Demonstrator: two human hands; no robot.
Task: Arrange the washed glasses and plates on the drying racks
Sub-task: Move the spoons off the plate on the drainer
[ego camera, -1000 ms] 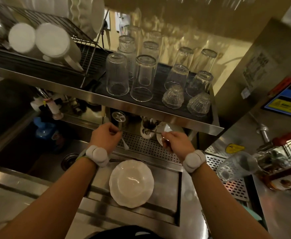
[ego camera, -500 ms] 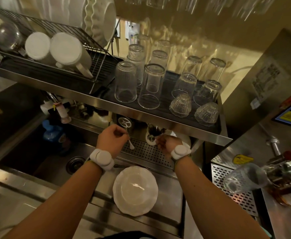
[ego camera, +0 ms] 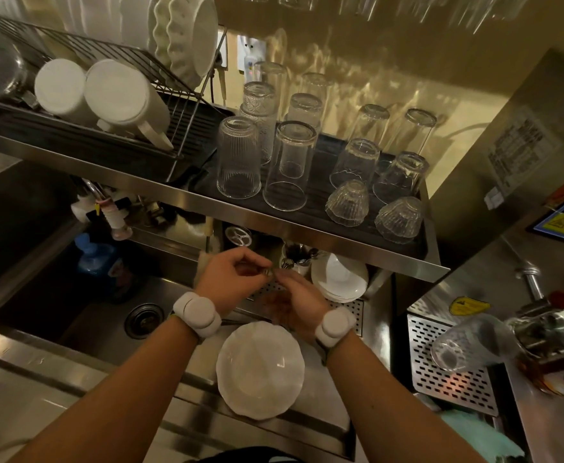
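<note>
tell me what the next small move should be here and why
Probably drop the small item pinched between both hands, left hand and right hand, into the cutlery holder just behind them; what it is cannot be told. That would free a hand for the white plate lying flat on the counter below, not yet racked.

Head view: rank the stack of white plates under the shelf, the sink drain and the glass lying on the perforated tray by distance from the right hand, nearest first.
1. Stack of white plates: just right of the right hand, under the shelf.
2. Sink drain: to the left, in the basin, beyond the left hand.
3. Glass on its side: far right, on the perforated tray.
The drain and the glass are close to call in this view.
</note>
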